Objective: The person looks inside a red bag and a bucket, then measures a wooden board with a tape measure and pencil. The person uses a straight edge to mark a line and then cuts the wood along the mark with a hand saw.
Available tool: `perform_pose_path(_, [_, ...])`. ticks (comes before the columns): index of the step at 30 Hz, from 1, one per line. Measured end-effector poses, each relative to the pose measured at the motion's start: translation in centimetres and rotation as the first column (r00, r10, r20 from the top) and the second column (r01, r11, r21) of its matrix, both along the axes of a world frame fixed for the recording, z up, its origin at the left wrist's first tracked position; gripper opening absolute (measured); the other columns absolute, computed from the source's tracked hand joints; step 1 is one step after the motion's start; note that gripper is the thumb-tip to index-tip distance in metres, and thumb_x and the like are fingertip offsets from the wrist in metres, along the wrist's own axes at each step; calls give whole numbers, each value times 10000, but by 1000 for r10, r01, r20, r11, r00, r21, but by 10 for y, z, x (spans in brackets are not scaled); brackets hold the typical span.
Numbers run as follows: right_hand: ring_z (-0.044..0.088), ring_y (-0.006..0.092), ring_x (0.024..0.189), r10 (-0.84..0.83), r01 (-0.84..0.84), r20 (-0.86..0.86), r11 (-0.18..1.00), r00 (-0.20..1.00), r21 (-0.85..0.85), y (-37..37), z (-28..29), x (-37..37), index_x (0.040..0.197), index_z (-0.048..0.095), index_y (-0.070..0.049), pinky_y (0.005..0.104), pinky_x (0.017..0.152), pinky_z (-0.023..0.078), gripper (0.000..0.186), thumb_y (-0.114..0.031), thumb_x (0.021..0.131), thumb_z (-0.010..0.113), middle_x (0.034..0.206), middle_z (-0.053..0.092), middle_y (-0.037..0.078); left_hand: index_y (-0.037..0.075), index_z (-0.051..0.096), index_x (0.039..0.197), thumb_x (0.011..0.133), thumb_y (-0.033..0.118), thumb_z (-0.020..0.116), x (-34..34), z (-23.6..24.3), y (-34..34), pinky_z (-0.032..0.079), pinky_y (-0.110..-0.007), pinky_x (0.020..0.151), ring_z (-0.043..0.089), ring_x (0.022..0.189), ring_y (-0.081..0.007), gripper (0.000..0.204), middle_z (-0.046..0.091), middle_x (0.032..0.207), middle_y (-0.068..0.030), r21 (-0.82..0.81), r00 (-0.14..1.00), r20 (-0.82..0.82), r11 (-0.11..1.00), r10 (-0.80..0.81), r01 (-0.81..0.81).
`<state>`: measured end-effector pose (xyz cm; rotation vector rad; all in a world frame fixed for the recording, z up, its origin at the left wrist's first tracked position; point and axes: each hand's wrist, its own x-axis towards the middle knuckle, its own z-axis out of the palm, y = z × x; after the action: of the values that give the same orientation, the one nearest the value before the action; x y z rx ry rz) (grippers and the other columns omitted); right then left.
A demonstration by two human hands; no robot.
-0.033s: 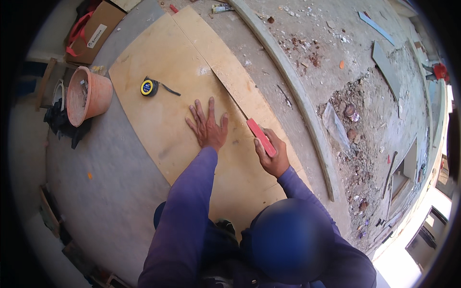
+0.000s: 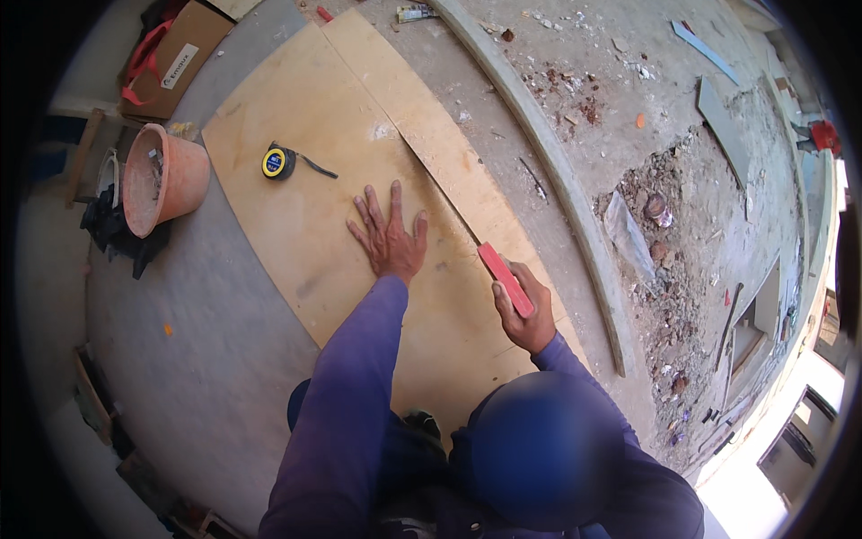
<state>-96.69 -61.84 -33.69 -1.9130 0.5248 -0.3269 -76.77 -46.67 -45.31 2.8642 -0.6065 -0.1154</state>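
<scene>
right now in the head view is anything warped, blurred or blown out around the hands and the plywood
Head view: fisheye bends the plywood sheet edges and the concrete strip into curves; the rim is a black vignette. The left hand and the right hand on the red-handled tool look sharp. A blurred round patch sits low centre; the lower right corner is blown out by daylight.

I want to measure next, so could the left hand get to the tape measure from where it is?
Probably yes. The left hand lies flat on the plywood sheet, and the tape measure sits on the same sheet ahead and to its left. Only bare wood lies between them. The right hand holds a red-handled tool.
</scene>
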Motion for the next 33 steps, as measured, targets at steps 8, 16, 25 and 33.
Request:
perform_pose_path(8, [740,341,775,-4,4,-17,1000,1000,-7,-28,-27,76,1252,653,25,367,728,564,292,-138,1016,710,916,705,239,277,296,1710,1031,577,557,-5,4,-25,32,-700,1278,85,1639,-471,787,155,1767,-224,-45,1000,-1,999,-31,31])
perform_pose_path(16, [773,372,836,16,-16,-86,1000,996,2,-2,38,-64,1316,640,42,344,767,591,371,-90,980,725,1010,749,213,272,294,1711,1033,570,561,-1,4,1,25,-705,1275,73,1639,-474,788,146,1770,-218,18,1000,2,1000,5,-5])
perform_pose_path(25, [732,375,755,-34,35,-17,999,999,15,-16,-23,68,1234,650,13,383,711,563,284,-117,995,732,862,673,266,290,298,1710,1032,568,559,-6,4,-24,26,-702,1278,73,1639,-473,777,148,1771,-210,-50,999,-34,998,-24,22])
perform_pose_path(33, [776,352,812,19,-9,-162,998,987,63,4,28,-54,1331,635,33,351,755,593,374,-91,988,717,949,741,209,288,302,1709,1031,574,562,-5,7,-6,21,-700,1279,71,1641,-468,780,150,1770,-209,-2,1000,-6,1000,-4,4])
